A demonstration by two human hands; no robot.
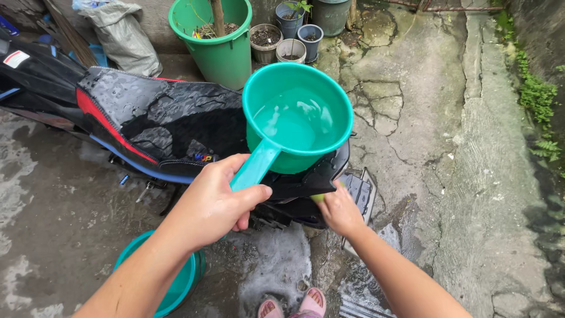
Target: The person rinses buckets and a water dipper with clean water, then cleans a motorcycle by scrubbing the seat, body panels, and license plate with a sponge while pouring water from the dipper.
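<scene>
The left hand [215, 203] is wrapped around the handle of a teal water dipper [297, 118], which hangs over the rear of a wet black motorcycle seat [170, 118] with red and blue trim. The dipper's bowl is roughly half full of clear water and sits level, mouth up. Its long axis runs along the handle, from the left hand up and to the right, so the bowl points away from the person toward the green plant bucket [220, 41] and the small pots [291, 35] by the wall. The right hand [340, 210] is curled narrowly around something small and yellow-green at the tail of the seat; what it is I cannot tell. With 1 hand carrying a weighted bowl at the handle's far end, a slackened wrist could tip water out early or to the side. The concrete floor [447, 147] is wet and foamy near the sandalled feet [294, 306], so footing looks slippery. A teal basin [185, 282] sits low beside the left forearm.
</scene>
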